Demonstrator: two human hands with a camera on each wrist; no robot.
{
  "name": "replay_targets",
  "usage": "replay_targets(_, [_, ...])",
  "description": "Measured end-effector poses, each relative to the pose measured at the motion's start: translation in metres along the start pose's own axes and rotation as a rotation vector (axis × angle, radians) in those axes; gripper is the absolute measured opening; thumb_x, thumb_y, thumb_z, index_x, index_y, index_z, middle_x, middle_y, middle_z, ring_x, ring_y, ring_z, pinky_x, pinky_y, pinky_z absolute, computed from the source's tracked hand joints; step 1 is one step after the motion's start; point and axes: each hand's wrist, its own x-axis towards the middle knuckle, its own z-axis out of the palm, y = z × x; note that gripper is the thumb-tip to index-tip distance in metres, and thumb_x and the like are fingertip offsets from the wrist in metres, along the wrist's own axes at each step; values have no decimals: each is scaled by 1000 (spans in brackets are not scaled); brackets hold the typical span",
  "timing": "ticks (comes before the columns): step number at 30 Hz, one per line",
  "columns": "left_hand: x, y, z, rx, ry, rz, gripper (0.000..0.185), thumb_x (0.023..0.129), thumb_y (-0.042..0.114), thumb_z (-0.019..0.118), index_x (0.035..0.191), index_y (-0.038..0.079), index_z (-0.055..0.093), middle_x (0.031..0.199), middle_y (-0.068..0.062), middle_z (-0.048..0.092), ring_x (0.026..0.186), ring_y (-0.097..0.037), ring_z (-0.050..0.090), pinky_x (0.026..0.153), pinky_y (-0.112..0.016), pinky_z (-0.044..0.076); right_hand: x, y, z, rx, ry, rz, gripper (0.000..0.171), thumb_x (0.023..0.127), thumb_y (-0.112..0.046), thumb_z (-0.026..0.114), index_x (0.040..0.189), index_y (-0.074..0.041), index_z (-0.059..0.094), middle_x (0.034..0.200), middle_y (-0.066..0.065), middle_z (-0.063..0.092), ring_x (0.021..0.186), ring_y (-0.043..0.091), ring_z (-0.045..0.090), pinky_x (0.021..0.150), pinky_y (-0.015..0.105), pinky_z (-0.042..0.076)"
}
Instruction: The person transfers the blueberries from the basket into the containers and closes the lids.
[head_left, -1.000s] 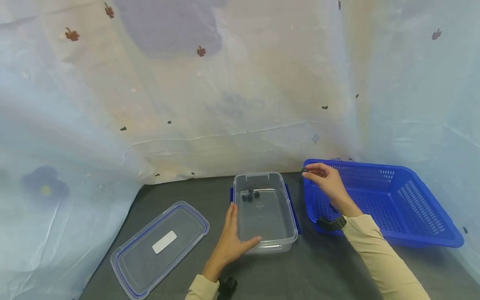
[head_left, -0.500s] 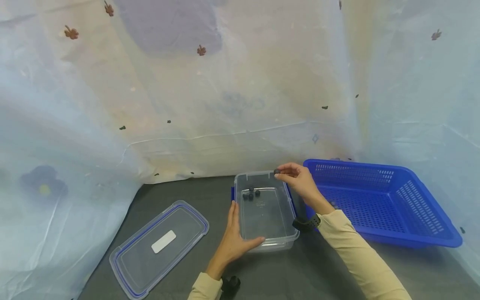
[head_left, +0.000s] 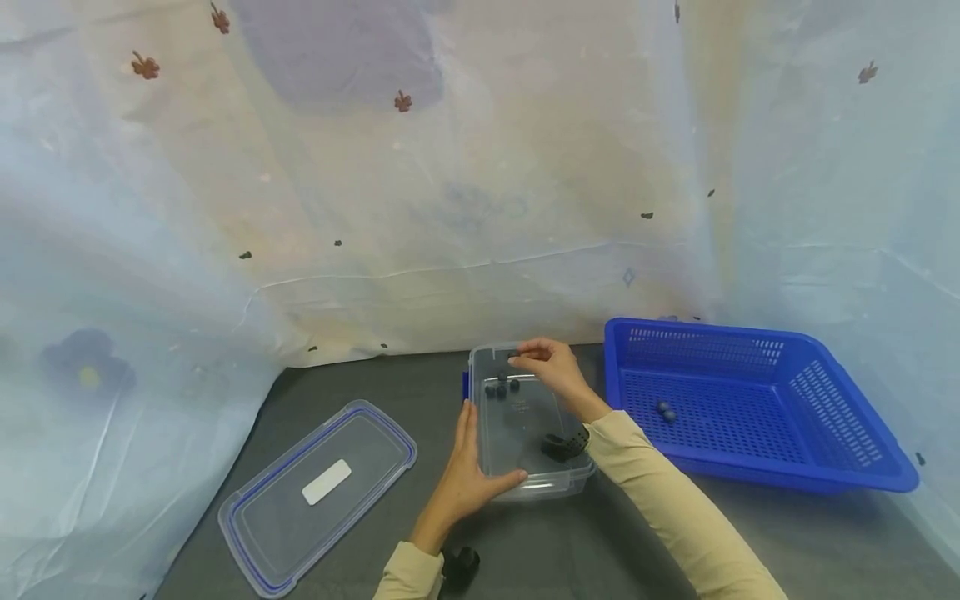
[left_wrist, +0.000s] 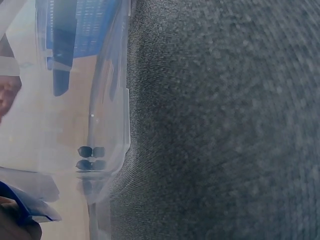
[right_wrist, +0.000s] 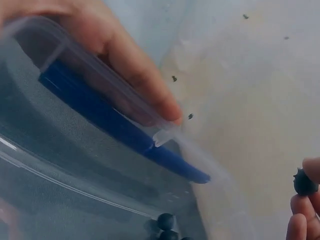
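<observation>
My right hand (head_left: 555, 367) is over the far part of a clear plastic food container (head_left: 525, 450), pinching a blueberry (right_wrist: 304, 183) between thumb and fingers. Several more blueberries (head_left: 501, 390) lie together on the container floor near its left side. Against the container's left wall and near corner rests my left hand (head_left: 461, 492), its fingers straight and the thumb spread along the near rim. The right wrist view shows those fingers outside the wall, beside a blue side clip (right_wrist: 120, 127). Two blueberries (head_left: 667, 412) sit in the blue plastic basket (head_left: 757, 475) on the right.
A clear lid (head_left: 318, 500) with a blue seal and a white label lies at an angle on the dark grey tabletop (head_left: 420, 375), left of the container. Behind the table hangs a patterned sheet (head_left: 487, 208), which also covers both sides.
My right hand has moved left from over the basket's edge to over the container, carrying the blueberry. The basket's two blueberries have come into full view. My left hand stays at the container.
</observation>
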Motion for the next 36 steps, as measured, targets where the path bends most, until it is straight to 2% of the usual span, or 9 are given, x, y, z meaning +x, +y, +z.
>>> replay_targets(6, [-1,0,-2,-11,-9,7,123,76,53,78,155,6,-4,160,-14,-9,143,-40,5,106,-64,23,15,8,17,-8,66,19,31,85,-17,76,111,-1,67,103,10,69,101,28,61,89,49,47])
replay_targets(15, [-1,1,-2,-7,-6,-4,123,76,54,78,155,7,-3,161,-13,-9,143,-37,4,108,-61,21,33,26,33,-107,189,91,28,81,-9,78,103,4,68,91,12,69,88,28,63,76,37,51])
replay_targets(18, [-1,0,-1,-11,-6,-2,123,76,53,78,155,6,-3,161,-13,-9,143,-37,4,108,-60,21,37,31,36,-142,207,83,27,79,-7,79,100,6,68,88,14,70,84,29,65,74,38,52])
replay_targets(20, [-1,0,-1,-10,-7,-1,123,76,53,78,155,7,-3,161,-13,-9,143,-37,4,108,-60,22,39,34,37,-175,206,73,27,78,-7,80,99,6,69,86,14,71,82,29,66,77,41,52])
replay_targets(23, [-1,0,-1,-13,-11,0,122,76,52,78,155,7,-4,161,-13,-9,143,-38,4,107,-61,22,41,39,38,-228,197,62,26,78,-8,79,97,6,70,85,13,72,81,29,67,100,46,39])
replay_targets(27, [-1,-1,-2,-17,-18,-2,122,77,51,78,155,7,-4,161,-13,-10,143,-39,3,107,-62,22,46,47,39,-246,180,83,23,79,-9,79,97,4,70,85,12,72,80,28,67,108,50,27])
replay_targets(33, [-1,-1,-2,-21,-24,6,121,77,50,78,155,5,-4,160,-13,-11,143,-39,3,106,-62,22,50,57,40,-301,191,92,21,78,-9,81,93,3,72,84,11,71,81,28,65,103,48,34])
replay_targets(36, [-1,0,-2,-22,-35,4,122,78,50,78,155,6,-5,160,-13,-11,143,-40,3,106,-63,22,49,61,41,-319,203,99,21,76,-8,82,91,3,72,81,10,71,79,26,65,89,42,47])
